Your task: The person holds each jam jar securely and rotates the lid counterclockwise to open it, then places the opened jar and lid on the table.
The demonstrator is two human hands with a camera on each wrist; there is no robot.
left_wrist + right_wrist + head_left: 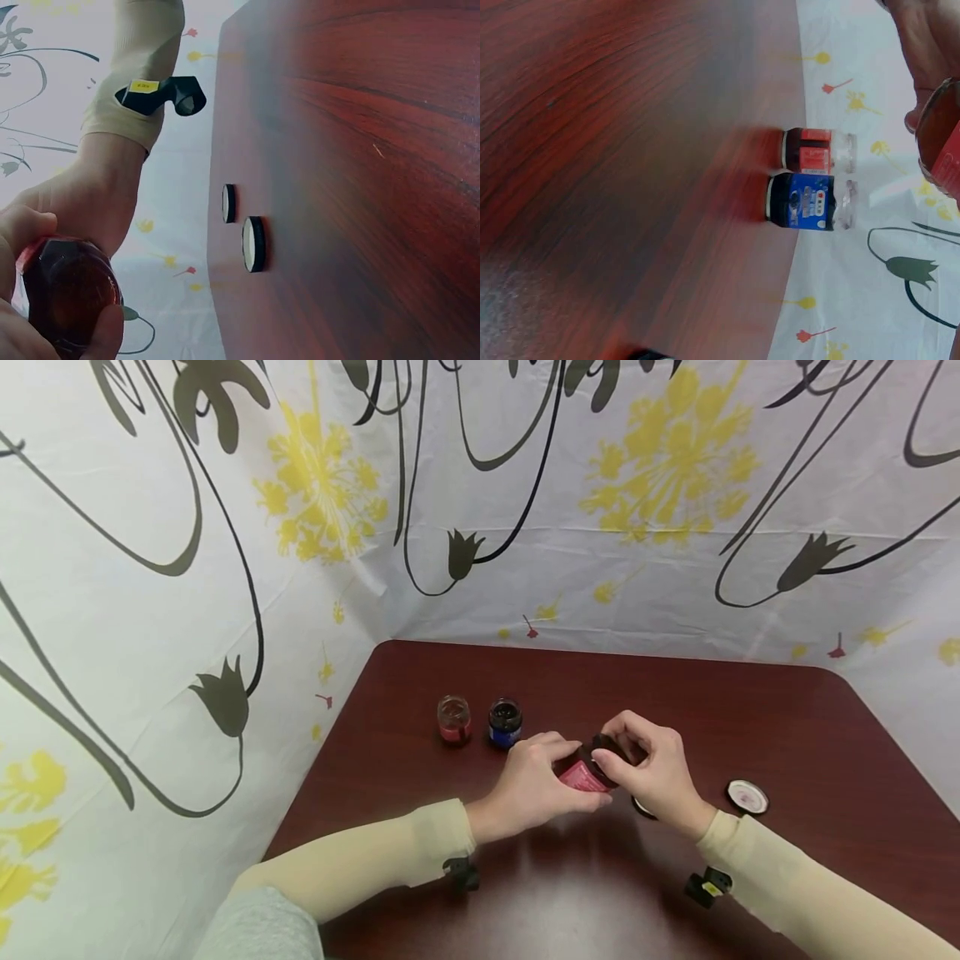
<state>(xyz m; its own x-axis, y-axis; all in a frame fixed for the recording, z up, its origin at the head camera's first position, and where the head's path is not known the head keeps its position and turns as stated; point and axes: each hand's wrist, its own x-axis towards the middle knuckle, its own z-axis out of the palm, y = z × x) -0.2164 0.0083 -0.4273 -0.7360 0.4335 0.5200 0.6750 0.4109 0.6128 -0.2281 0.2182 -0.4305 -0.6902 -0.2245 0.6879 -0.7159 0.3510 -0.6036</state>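
My left hand (525,787) grips a small glass jar (583,777) with a pinkish-red label, tilted above the table. At the jar's upper end, the fingers and thumb of my right hand (662,774) pinch its black lid (597,745); the fingers partly cover it. From below, the left wrist view shows the faceted jar bottom (71,296) between fingers and thumb. Only part of the jar (949,161) enters the right wrist view, at its right edge.
A lidless red-labelled jar (454,724) and a lidless blue-labelled jar (505,727) stand side by side, left of the hands. One loose lid (747,797) lies right of my right hand, another (642,809) partly beneath it. Printed cloth (480,602) hangs behind the dark red table (675,677).
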